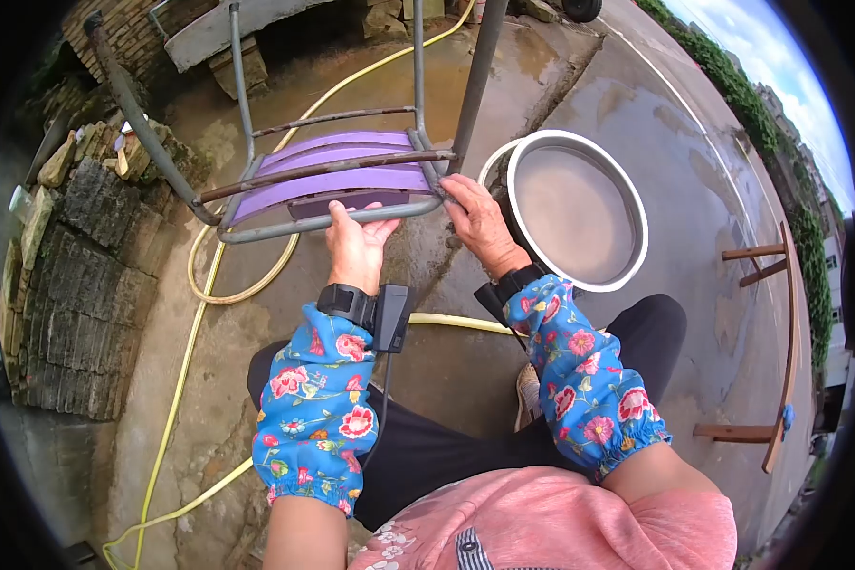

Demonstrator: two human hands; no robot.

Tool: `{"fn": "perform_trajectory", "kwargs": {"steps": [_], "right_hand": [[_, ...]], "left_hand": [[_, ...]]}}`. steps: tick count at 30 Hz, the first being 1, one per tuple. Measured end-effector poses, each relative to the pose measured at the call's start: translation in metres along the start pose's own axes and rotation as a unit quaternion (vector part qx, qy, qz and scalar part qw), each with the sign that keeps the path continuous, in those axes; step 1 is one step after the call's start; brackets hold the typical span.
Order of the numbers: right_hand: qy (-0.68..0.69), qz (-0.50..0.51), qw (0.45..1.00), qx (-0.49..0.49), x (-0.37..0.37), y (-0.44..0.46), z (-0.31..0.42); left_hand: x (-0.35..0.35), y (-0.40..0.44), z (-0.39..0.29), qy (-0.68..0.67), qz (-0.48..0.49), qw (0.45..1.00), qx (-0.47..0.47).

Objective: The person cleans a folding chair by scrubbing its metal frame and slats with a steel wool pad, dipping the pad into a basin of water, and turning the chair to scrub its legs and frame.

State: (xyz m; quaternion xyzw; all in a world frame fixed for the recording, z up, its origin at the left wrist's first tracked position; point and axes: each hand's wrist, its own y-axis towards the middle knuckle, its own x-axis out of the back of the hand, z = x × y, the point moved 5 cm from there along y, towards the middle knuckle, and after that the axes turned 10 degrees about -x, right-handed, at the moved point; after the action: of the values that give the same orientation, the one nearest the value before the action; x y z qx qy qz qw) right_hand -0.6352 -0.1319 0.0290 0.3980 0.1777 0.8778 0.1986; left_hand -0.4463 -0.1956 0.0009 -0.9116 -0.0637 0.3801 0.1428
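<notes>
A metal-framed chair (pixel 337 174) with purple slats stands tipped in front of me, its grey tube legs pointing up and rust on its crossbars. My left hand (pixel 356 249) holds the near tube of its frame, palm up, with the fingers partly hidden behind the tube and slats. At the right corner of the frame, my right hand (pixel 484 223) grips the tube where a leg joins it. To the right of that hand sits a round metal basin (pixel 642 220) of cloudy water.
A yellow hose (pixel 182 380) loops over the wet concrete, passing behind the chair and near my legs. Stacked grey tiles (pixel 81 285) stand at left. A wooden frame (pixel 787 361) lies at right. A stone slab (pixel 214 36) is at the back.
</notes>
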Motion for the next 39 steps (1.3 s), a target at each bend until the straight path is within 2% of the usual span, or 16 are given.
{"fn": "perform_trajectory", "kwargs": {"steps": [4, 9, 14, 18, 22, 24, 26, 30, 32, 33, 36, 39], "right_hand": [[-0.044, 0.014, 0.999, -0.016, 0.001, 0.000, 0.000], [0.008, -0.008, 1.000, 0.021, 0.007, -0.011, 0.023], [-0.035, -0.043, 0.998, 0.012, -0.008, 0.006, 0.009], [0.047, -0.042, 0.998, -0.031, 0.000, -0.022, 0.015], [0.038, -0.052, 0.997, -0.053, -0.009, -0.008, -0.004], [0.069, 0.000, 0.991, -0.113, -0.005, -0.006, -0.011], [0.159, 0.019, 0.973, -0.165, 0.017, 0.001, -0.020], [0.409, -0.172, 0.878, -0.178, 0.088, 0.065, 0.011], [0.204, -0.261, 0.942, -0.050, 0.108, 0.106, 0.040], [0.114, -0.265, 0.957, -0.031, 0.102, 0.118, 0.054], [0.212, -0.251, 0.933, -0.143, 0.061, 0.113, 0.043], [0.145, -0.277, 0.943, -0.116, 0.020, 0.073, 0.025]], "left_hand": [[-0.004, 0.000, 0.002, 0.001, -0.015, 1.000, -0.008], [-0.003, 0.002, 0.003, -0.004, -0.075, 0.997, 0.000], [-0.004, 0.003, 0.002, 0.007, -0.050, 0.999, -0.006], [-0.003, 0.004, 0.000, 0.002, -0.079, 0.997, -0.006], [0.002, 0.006, 0.001, -0.010, -0.019, 1.000, -0.016], [0.003, 0.009, 0.000, -0.015, -0.008, 1.000, -0.021], [0.006, 0.014, 0.003, -0.014, -0.053, 0.998, -0.007], [0.005, 0.012, 0.004, -0.009, -0.060, 0.998, -0.006], [0.010, 0.017, 0.009, -0.005, -0.048, 0.999, -0.009], [0.009, 0.015, 0.009, 0.005, -0.065, 0.998, -0.020], [0.010, 0.013, 0.008, 0.022, -0.066, 0.996, -0.047], [0.006, 0.013, 0.002, 0.066, -0.078, 0.993, -0.060]]}}
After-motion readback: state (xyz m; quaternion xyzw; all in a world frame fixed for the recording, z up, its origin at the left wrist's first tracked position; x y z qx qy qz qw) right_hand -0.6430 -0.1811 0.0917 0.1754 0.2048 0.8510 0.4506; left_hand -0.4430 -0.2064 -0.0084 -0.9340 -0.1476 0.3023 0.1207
